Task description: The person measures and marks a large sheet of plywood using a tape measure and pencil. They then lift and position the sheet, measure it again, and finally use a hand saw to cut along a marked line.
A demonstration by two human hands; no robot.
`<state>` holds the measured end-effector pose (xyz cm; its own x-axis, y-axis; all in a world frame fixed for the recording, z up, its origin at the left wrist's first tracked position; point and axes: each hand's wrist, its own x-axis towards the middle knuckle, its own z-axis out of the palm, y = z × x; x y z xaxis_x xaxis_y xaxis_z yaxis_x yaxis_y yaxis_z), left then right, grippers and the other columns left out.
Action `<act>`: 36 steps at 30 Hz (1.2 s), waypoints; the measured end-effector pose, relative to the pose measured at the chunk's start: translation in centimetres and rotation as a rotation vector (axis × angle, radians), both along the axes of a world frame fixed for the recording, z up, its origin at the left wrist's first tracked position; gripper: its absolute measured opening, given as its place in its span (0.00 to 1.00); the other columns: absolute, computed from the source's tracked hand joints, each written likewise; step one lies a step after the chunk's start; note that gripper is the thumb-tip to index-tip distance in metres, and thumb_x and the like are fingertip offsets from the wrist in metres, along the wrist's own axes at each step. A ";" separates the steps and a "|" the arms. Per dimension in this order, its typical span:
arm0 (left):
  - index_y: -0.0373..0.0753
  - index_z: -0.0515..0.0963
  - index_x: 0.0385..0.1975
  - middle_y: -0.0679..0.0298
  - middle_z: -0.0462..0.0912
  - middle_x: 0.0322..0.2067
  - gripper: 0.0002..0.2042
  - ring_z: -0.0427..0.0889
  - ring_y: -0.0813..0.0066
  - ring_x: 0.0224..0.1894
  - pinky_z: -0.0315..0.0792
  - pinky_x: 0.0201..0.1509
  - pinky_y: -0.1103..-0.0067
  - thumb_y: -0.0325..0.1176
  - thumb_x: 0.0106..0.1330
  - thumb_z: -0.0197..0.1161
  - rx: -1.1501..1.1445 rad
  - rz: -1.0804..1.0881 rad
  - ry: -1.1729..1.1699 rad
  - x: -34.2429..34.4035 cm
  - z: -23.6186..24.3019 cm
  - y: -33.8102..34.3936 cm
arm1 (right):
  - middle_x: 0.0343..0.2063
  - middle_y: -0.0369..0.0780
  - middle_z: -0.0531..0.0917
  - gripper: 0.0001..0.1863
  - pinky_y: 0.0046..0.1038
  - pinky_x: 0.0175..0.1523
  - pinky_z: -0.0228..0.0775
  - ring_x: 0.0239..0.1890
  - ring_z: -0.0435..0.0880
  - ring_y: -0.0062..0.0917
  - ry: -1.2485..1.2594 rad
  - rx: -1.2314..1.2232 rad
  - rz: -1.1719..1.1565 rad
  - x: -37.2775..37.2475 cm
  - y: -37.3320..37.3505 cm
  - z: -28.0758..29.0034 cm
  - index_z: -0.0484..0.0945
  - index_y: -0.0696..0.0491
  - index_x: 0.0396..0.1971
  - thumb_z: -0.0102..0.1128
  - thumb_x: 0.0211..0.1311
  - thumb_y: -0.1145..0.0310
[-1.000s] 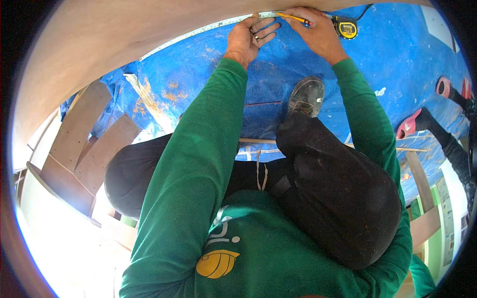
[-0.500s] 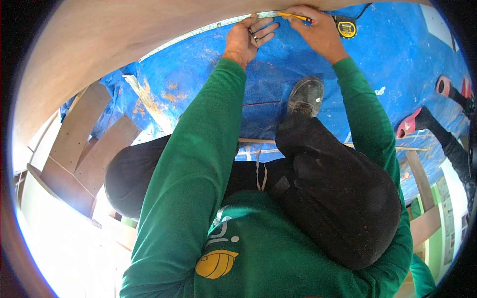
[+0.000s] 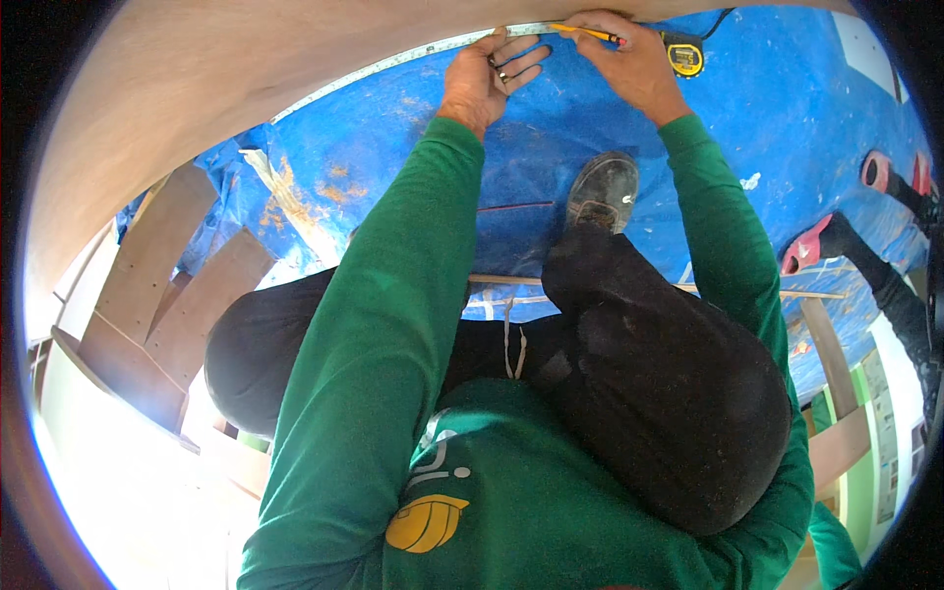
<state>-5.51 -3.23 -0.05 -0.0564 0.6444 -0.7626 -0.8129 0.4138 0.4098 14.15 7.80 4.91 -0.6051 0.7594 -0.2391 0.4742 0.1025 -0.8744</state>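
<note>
Floor: creased blue tarp point(image 3: 521, 236), brownish dust at left
Room: wooden boards point(image 3: 157, 241) at left; another person's pink footwear point(image 3: 808, 246) at right
Tape measure: pale marked blade point(image 3: 393, 59) along the curved brown panel's point(image 3: 197, 88) edge; yellow-and-black case point(image 3: 685, 57) just beside the right hand point(image 3: 637, 67)
Left hand point(image 3: 480, 79): fingers loosely spread, thumb against the blade
Right hand: closed around a yellow pencil point(image 3: 592, 33), one end at the blade
</note>
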 end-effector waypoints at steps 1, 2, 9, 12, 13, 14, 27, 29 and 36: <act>0.36 0.72 0.63 0.48 0.84 0.58 0.18 0.86 0.49 0.59 0.85 0.58 0.63 0.40 0.82 0.53 -0.003 0.004 -0.001 0.0 -0.1 -0.1 | 0.39 0.38 0.88 0.11 0.25 0.47 0.76 0.40 0.83 0.20 -0.015 -0.053 0.006 -0.2 0.2 0.9 0.86 0.58 0.49 0.65 0.70 0.72; 0.36 0.72 0.63 0.48 0.84 0.57 0.18 0.86 0.49 0.59 0.85 0.58 0.63 0.40 0.82 0.53 -0.006 0.005 0.000 0.0 -0.1 -0.1 | 0.36 0.38 0.86 0.10 0.26 0.42 0.76 0.36 0.82 0.20 -0.030 -0.106 0.012 -0.3 0.3 1.3 0.85 0.59 0.47 0.64 0.70 0.74; 0.36 0.71 0.64 0.47 0.84 0.57 0.19 0.86 0.50 0.59 0.84 0.58 0.63 0.40 0.82 0.53 -0.007 -0.008 -0.014 -0.1 0.1 0.2 | 0.46 0.36 0.91 0.13 0.24 0.57 0.77 0.49 0.86 0.20 0.068 0.017 0.002 0.3 0.1 -0.8 0.87 0.56 0.51 0.65 0.70 0.70; 0.36 0.71 0.65 0.47 0.84 0.58 0.19 0.86 0.49 0.59 0.84 0.58 0.62 0.40 0.82 0.52 0.001 -0.018 0.007 -0.1 0.3 0.1 | 0.41 0.37 0.89 0.11 0.26 0.51 0.76 0.44 0.85 0.21 0.096 0.033 0.000 -0.2 0.0 -0.4 0.87 0.56 0.48 0.66 0.69 0.70; 0.36 0.71 0.65 0.47 0.84 0.58 0.19 0.86 0.49 0.59 0.84 0.58 0.62 0.40 0.82 0.52 0.003 -0.018 0.016 -0.1 0.4 0.0 | 0.36 0.38 0.88 0.10 0.27 0.44 0.74 0.38 0.84 0.22 0.118 0.005 -0.014 -0.8 0.0 0.8 0.86 0.57 0.45 0.66 0.68 0.70; 0.36 0.71 0.65 0.47 0.84 0.58 0.19 0.86 0.49 0.59 0.84 0.59 0.62 0.40 0.82 0.52 0.004 -0.019 0.021 -0.1 0.4 -0.1 | 0.31 0.39 0.87 0.08 0.29 0.38 0.73 0.33 0.82 0.23 0.139 -0.022 -0.028 -1.1 0.0 1.5 0.86 0.58 0.41 0.67 0.67 0.69; 0.35 0.71 0.64 0.46 0.83 0.58 0.19 0.85 0.47 0.60 0.84 0.59 0.60 0.41 0.82 0.54 -0.007 -0.005 -0.014 -0.2 -0.4 0.0 | 0.46 0.37 0.90 0.12 0.25 0.59 0.77 0.50 0.86 0.22 0.067 0.053 0.012 2.1 0.8 -2.1 0.87 0.57 0.49 0.65 0.70 0.72; 0.35 0.71 0.64 0.46 0.83 0.58 0.19 0.86 0.47 0.59 0.84 0.58 0.61 0.40 0.82 0.53 -0.002 -0.009 -0.010 -0.1 -0.4 0.1 | 0.47 0.37 0.90 0.12 0.25 0.59 0.76 0.51 0.86 0.22 0.098 0.062 0.026 2.2 0.8 -2.1 0.87 0.57 0.50 0.66 0.70 0.72; 0.35 0.71 0.63 0.46 0.83 0.58 0.18 0.85 0.47 0.59 0.84 0.59 0.62 0.39 0.82 0.53 -0.023 -0.007 -0.018 -0.2 -0.3 0.1 | 0.46 0.38 0.90 0.13 0.26 0.59 0.77 0.51 0.87 0.23 0.028 0.095 -0.020 3.0 0.8 -2.1 0.87 0.56 0.50 0.66 0.70 0.68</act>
